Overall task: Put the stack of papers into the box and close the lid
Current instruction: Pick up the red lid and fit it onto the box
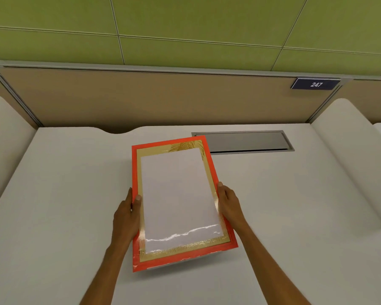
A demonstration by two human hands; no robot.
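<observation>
1. Papers [178, 194] sit as a white stack inside the red box [209, 168], framed by its gold inner lining; the box is tilted, its near end raised off the white desk [64, 183], and we cannot tell whether its far end touches the surface.

2. Our left hand [128, 213] clasps the left long wall of the box, thumb hooked over the rim just beside the paper edge, fingers hidden beneath.

3. Our right hand [228, 203] clasps the opposite long wall in the same way, thumb on top of the rim.

4. We judge the box stiff enough to carry from its 2 long sides, since it holds its shape with no visible sag between our hands.

5. A glossy sheen runs across the near end of the stack, so we expect the top surface to be slick. With the box tilted, loose sheets could slide toward the low end, and we would level it.

6. We judge the load light to moderate. Thin sheets crease easily, so we would press on the box walls, never on the paper edges.

7. No lid shows anywhere in view, so closing is not yet done.

8. Beyond the box, a grey cable hatch [244, 142] is set flush in the desk, just behind the box's far right corner.
</observation>
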